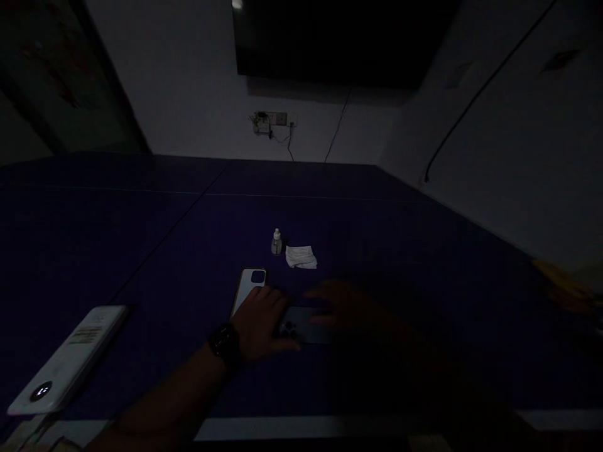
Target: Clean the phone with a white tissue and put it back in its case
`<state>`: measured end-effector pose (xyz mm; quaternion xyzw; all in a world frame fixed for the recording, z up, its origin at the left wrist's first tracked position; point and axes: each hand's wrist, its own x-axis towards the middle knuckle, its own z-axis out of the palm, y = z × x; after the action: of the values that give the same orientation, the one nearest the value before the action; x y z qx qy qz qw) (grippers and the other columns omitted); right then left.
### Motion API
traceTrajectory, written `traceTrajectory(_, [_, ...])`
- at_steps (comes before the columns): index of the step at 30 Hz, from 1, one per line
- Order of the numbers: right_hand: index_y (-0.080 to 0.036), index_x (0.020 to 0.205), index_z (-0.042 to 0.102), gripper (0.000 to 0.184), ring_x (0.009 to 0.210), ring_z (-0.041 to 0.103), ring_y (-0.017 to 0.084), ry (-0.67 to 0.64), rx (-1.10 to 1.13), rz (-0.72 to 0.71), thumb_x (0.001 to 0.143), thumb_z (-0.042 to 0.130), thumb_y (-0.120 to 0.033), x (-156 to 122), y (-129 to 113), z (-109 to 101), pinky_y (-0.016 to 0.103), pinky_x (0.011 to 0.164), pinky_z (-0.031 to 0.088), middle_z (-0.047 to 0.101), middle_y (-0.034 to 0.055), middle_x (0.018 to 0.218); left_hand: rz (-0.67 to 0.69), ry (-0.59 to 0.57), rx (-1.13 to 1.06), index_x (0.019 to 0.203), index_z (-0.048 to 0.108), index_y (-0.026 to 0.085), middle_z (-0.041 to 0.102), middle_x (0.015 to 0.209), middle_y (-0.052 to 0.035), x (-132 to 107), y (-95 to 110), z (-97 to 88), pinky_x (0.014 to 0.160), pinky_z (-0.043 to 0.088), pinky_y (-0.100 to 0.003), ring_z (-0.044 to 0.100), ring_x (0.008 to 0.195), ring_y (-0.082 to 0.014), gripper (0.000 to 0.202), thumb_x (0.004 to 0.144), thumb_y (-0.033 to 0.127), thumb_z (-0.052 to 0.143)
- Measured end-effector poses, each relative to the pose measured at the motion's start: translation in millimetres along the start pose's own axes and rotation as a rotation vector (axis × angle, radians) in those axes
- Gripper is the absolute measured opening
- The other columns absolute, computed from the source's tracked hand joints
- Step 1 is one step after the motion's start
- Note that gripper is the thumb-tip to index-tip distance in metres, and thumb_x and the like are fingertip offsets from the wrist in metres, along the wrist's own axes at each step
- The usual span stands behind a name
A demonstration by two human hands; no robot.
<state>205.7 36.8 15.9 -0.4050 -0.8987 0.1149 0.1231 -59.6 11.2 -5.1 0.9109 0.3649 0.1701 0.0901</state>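
Note:
A dark blue-grey phone (304, 321) lies back up on the purple table, its camera lenses toward the left end. My left hand (259, 323), with a black watch on its wrist, is around that end, thumb along the near edge and fingers toward the far edge. Over the phone's right part, my right hand (342, 304) has its fingers apart and is blurred and dark; whether it touches the phone is unclear. Partly behind my left hand is a phone case (246, 287) with a pale back and camera cutout. A small dropper bottle (276, 243) and folded white cloth (301, 257) sit beyond.
A white box-like device (70, 358) with a round display lies at the left, near the pale table edge (264, 428). Sockets (277, 118) with cables are on the far wall, below a large dark screen (330, 37). A yellowish object (563, 285) is at the right edge.

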Motion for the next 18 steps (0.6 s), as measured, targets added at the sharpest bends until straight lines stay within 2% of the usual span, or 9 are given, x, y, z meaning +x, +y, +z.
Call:
traceTrajectory(2, [-0.024,0.13,0.069,0.065,0.112,0.068,0.032,-0.092,0.043,-0.03,0.076,0.081,-0.059,-9.9,-15.0,4.6,0.044,0.097,0.052,0.073,0.0106,0.125,-0.017,0.012,0.014,0.137,0.056,0.018,0.065,0.127,-0.0141,0.3,1.1,-7.7,0.1,0.041,-0.05,0.055,0.114,-0.0327,0.086,0.082,0.084,0.05])
traceTrajectory(4, [-0.022,0.135,0.066,0.079,0.113,0.066,0.033,-0.114,0.061,-0.046,0.068,0.087,-0.058,-12.8,-22.4,9.8,0.044,0.096,0.051,0.07,0.013,0.128,-0.099,0.019,0.085,0.137,0.056,0.018,0.064,0.13,-0.015,1.6,1.2,-17.8,0.102,0.04,-0.051,0.054,0.118,-0.0339,0.08,0.087,0.08,0.047])
traceTrajectory(7, [-0.019,0.141,0.061,0.088,0.116,0.064,0.035,-0.086,0.061,-0.041,0.065,0.091,-0.051,-10.0,-21.8,16.6,0.046,0.098,0.05,0.067,0.0159,0.131,-0.391,0.011,0.224,0.135,0.059,0.013,0.061,0.133,-0.0212,2.7,-2.7,-32.5,0.102,0.04,-0.053,0.052,0.122,-0.0385,0.077,0.093,0.074,0.039])
traceTrajectory(9, [-0.018,0.143,0.059,0.087,0.115,0.064,0.034,-0.058,0.065,-0.043,0.066,0.09,-0.046,-7.6,-19.0,20.4,0.045,0.097,0.05,0.069,0.0157,0.128,-0.597,-0.03,0.263,0.129,0.062,0.009,0.062,0.129,-0.0255,1.1,-7.4,-38.6,0.099,0.042,-0.054,0.052,0.121,-0.0414,0.077,0.094,0.072,0.036])
traceTrajectory(11, [-0.018,0.141,0.061,0.084,0.111,0.064,0.034,-0.029,0.07,-0.054,0.065,0.088,-0.041,-7.0,-17.5,24.4,0.045,0.095,0.05,0.07,0.0147,0.124,-0.706,-0.059,0.259,0.125,0.065,0.008,0.063,0.123,-0.028,-2.0,-11.7,-40.5,0.095,0.044,-0.054,0.053,0.119,-0.0435,0.078,0.093,0.072,0.036])
traceTrajectory(14, [-0.019,0.135,0.066,0.079,0.106,0.065,0.034,0.072,0.154,-0.049,0.06,0.087,-0.035,-8.9,-18.2,31.0,0.047,0.094,0.05,0.072,0.0131,0.118,-0.767,-0.062,0.217,0.122,0.066,0.007,0.063,0.124,-0.0305,-5.0,-13.8,-36.9,0.094,0.045,-0.055,0.053,0.12,-0.0458,0.086,0.084,0.08,0.041])
traceTrajectory(18, [-0.024,0.115,0.076,0.064,0.102,0.065,0.033,0.33,0.505,0.045,0.051,0.087,-0.026,-13.2,-16.9,34.7,0.05,0.098,0.046,0.075,0.0091,0.109,-0.831,-0.044,0.119,0.116,0.068,0.006,0.06,0.127,-0.0341,-0.3,-12.9,-27.0,0.096,0.043,-0.06,0.051,0.124,-0.0499,0.092,0.07,0.085,0.053])
